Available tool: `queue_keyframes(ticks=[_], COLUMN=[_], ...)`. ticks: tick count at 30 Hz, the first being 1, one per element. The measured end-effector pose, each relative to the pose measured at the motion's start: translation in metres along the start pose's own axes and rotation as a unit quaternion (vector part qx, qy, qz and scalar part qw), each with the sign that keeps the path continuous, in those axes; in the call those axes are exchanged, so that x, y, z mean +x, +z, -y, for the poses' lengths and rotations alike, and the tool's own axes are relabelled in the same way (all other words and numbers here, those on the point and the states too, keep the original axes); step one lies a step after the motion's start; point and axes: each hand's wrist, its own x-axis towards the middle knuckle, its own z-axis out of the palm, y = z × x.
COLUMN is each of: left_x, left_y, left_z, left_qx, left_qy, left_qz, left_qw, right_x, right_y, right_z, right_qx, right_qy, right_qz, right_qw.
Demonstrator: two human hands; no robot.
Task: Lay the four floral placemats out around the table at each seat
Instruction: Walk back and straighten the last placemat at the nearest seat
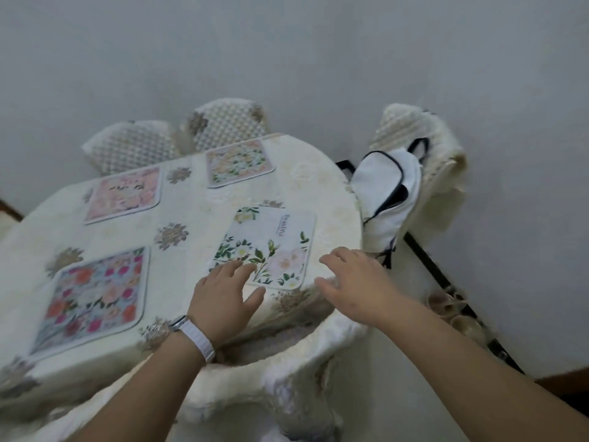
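Placemat: white leafy placemat [271, 247] is lying flat near the rim of the tabletop [334, 215].
Hands: left hand [223, 298] is seemingly touching its near corner, fingers straight; right hand [353, 282] is hovering spread beside it, empty.
Risk: a dragging fingertip is threatening to skew it or push it over the rim.

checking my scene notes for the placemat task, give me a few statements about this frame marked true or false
1. The bright placemat, pink placemat, peach placemat and white leafy placemat all lie on the table. True.
2. The left hand touches the pink placemat. False: its fingers rest on the white leafy placemat.
3. The right hand grips a placemat. False: it is open and holds nothing.
4. A white bag hangs on a chair. True.
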Motion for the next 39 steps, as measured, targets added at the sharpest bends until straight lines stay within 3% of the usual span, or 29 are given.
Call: queue_keyframes(ticks=[7, 14, 20, 24, 30, 39], left_x=[0.033, 0.083, 0.117, 0.136, 0.165, 0.199], left_y=[0.048, 0.095, 0.119, 0.137, 0.162, 0.188], left_z=[0.077, 0.125, 0.145, 0.154, 0.165, 0.175], left_qx=[-0.027, -0.042, -0.088, -0.13, -0.131, -0.107], left_qy=[-0.07, -0.067, -0.1, -0.168, -0.243, -0.267], left_qz=[0.043, 0.116, 0.133, 0.153, 0.161, 0.11], left_qw=[0.996, 0.99, 0.982, 0.965, 0.947, 0.951], right_x=[0.066, 0.116, 0.154, 0.18, 0.213, 0.237], right_y=[0.035, 0.072, 0.106, 0.128, 0.154, 0.183], right_z=[0.006, -0.005, -0.014, -0.015, -0.029, -0.042], right_qx=[-0.019, -0.031, 0.046, 0.124, 0.178, 0.179], right_qy=[-0.007, 0.047, 0.116, 0.165, 0.233, 0.265], right_qz=[0.072, 0.11, 0.171, 0.197, 0.185, 0.145], right_qw=[0.997, 0.992, 0.977, 0.958, 0.938, 0.937])
